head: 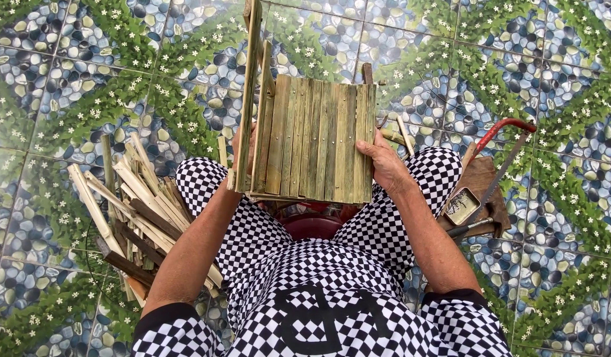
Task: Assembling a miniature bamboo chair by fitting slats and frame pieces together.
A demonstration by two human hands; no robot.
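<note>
Two bare hands are closed on a slatted bamboo panel (315, 142), which is held above the lap between the knees, over a dark red stool (312, 226). The tiled floor (67, 86), printed with pebbles, leaves and small white flowers, is spread beneath everything. The panel is made of flat greenish slats set side by side; their long axis is pointed away from the body, toward the top of the view, while the panel's flat face is turned up to the camera. A taller upright frame piece (251, 99) is joined along its left edge and is carried well past the slats' far ends. The step in hand is judged to be checking or squaring the assembled panel; for the next move a firm two-sided hold would be called for, so that the slats are not racked out of line.

The left hand (242, 155) is largely hidden behind the frame piece, and its fingers cannot be told apart, though a grasp on that edge is suggested. The right hand (384, 165) is wrapped on the right edge, thumb laid on the face, fingers curled under.

A heap of split bamboo strips (130, 211) is piled left of the knee. A red-framed hacksaw (500, 155) is laid right, across a wooden block (480, 182) with a small tin (461, 205).
</note>
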